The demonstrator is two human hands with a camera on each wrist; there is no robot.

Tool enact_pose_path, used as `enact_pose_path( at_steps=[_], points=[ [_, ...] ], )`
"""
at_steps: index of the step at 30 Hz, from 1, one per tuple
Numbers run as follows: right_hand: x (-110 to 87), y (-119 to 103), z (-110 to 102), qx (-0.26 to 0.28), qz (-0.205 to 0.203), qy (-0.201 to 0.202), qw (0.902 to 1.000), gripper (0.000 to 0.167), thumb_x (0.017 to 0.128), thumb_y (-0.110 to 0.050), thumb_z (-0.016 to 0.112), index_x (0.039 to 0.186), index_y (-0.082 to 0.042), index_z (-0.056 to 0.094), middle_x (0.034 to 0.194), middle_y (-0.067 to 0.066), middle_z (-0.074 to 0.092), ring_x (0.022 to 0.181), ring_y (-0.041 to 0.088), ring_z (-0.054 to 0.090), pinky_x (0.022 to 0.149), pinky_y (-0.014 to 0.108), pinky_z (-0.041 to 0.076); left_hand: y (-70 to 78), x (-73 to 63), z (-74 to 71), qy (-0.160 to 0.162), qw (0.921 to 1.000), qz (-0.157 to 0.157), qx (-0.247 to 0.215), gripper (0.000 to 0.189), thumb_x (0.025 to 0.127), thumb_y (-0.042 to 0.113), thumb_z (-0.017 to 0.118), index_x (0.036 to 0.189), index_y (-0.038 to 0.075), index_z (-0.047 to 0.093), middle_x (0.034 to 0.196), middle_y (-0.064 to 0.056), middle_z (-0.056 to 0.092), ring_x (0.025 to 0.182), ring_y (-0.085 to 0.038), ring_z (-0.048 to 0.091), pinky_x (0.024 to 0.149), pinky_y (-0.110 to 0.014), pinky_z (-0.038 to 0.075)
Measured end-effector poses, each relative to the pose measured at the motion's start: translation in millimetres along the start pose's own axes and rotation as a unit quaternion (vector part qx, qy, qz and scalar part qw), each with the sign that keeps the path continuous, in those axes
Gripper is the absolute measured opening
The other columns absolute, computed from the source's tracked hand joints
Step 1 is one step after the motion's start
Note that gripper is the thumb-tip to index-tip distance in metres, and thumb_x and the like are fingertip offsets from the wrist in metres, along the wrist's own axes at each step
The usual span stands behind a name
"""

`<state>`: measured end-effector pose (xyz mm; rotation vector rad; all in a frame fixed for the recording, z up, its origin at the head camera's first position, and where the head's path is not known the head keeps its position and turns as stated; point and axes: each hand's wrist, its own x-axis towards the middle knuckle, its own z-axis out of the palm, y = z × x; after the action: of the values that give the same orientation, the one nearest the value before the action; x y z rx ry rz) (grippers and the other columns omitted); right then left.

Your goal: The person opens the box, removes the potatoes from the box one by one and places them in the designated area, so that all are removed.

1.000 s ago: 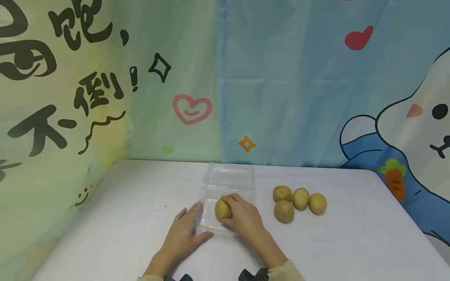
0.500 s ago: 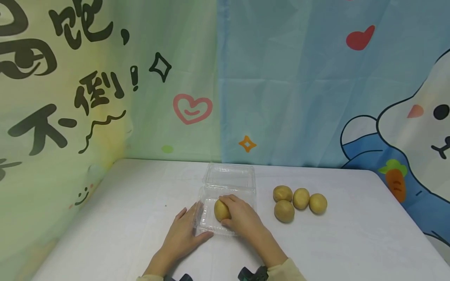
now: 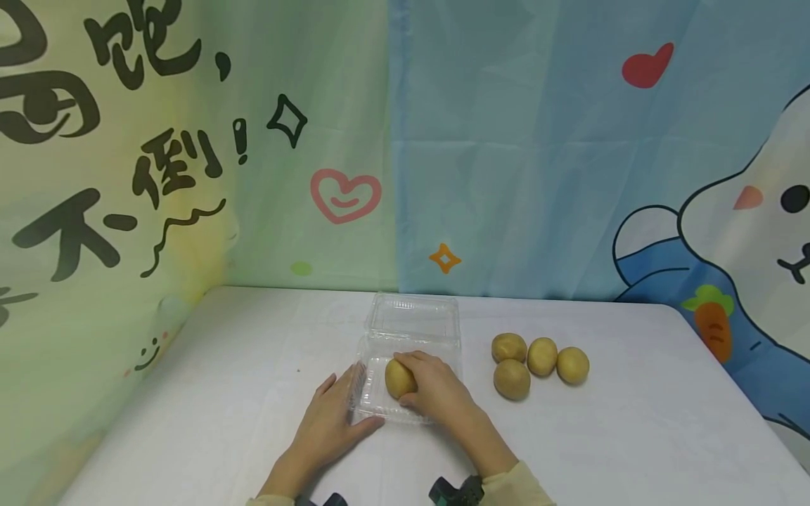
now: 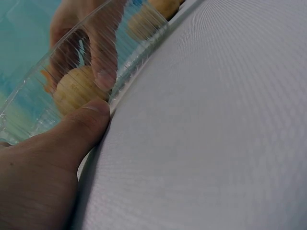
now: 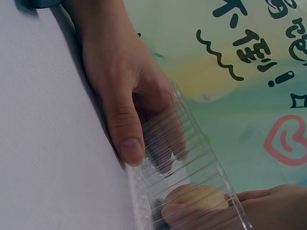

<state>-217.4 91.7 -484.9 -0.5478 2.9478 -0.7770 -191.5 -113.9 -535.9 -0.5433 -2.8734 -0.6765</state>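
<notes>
A clear plastic clamshell container lies with its lid folded back on the white table. My right hand grips a yellow-brown potato between thumb and fingers, inside the base of the container. Against the container's left wall rests my left hand, fingers extended along the side and thumb at the front corner. Through the ribbed wall, the left wrist view shows the potato under the right fingers. The right wrist view has the left thumb low beside the container's edge.
Several more potatoes sit in a cluster on the table, right of the container. The container's lid extends toward the back edge. A printed curtain hangs behind the table.
The right hand has shifted the potato very slightly to the left within the container. The left hand and the other potatoes stay where they were.
</notes>
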Motion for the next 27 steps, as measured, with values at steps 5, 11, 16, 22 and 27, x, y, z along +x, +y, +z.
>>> enact_pose_path(
  at_steps=[5,11,16,22,27],
  points=[
    [0.2,0.2,-0.3,0.007,0.0,0.008,0.9999,0.069,0.067,-0.017,0.085,0.129,-0.008,0.058,0.122,0.008,0.064,0.111,0.026,0.062,0.095,0.041,0.052,0.6,0.5,0.1,-0.002,1.0,-0.002,0.0,0.094,0.077,0.06,0.067,0.142,-0.001,0.039,0.145,-0.014,0.046,0.135,-0.024,0.044,0.117,-0.046,0.027],
    [0.5,0.2,-0.8,-0.001,-0.01,0.012,0.9999,0.07,0.066,-0.021,0.086,0.129,-0.007,0.059,0.121,0.008,0.065,0.109,0.026,0.063,0.094,0.04,0.052,0.9,0.5,-1.1,0.001,1.0,0.002,0.0,0.093,0.077,0.058,0.068,0.142,-0.001,0.039,0.145,-0.013,0.046,0.135,-0.023,0.044,0.117,-0.046,0.027],
    [1.1,-0.3,-1.1,-0.008,-0.012,0.015,0.9998,0.07,0.067,-0.024,0.086,0.129,-0.007,0.059,0.121,0.008,0.065,0.109,0.026,0.063,0.094,0.04,0.052,0.6,1.0,-1.1,0.003,1.0,0.003,-0.002,0.093,0.077,0.058,0.068,0.143,-0.001,0.038,0.145,-0.013,0.046,0.135,-0.023,0.044,0.117,-0.046,0.026],
    [1.1,-1.2,-1.3,-0.01,-0.006,0.015,0.9998,0.072,0.066,-0.025,0.086,0.13,-0.008,0.058,0.124,0.008,0.064,0.112,0.026,0.062,0.097,0.039,0.051,-0.3,0.5,0.1,0.006,1.0,0.005,0.0,0.093,0.077,0.06,0.066,0.143,0.0,0.039,0.145,-0.012,0.046,0.135,-0.023,0.044,0.117,-0.046,0.027],
    [1.0,-1.3,-1.5,-0.001,-0.008,0.023,0.9997,0.073,0.065,-0.025,0.087,0.13,-0.008,0.058,0.124,0.008,0.065,0.113,0.026,0.062,0.097,0.039,0.051,-0.1,0.4,0.2,0.005,1.0,0.002,0.001,0.094,0.077,0.062,0.065,0.143,0.001,0.038,0.146,-0.012,0.046,0.135,-0.023,0.044,0.117,-0.046,0.027]
  ],
)
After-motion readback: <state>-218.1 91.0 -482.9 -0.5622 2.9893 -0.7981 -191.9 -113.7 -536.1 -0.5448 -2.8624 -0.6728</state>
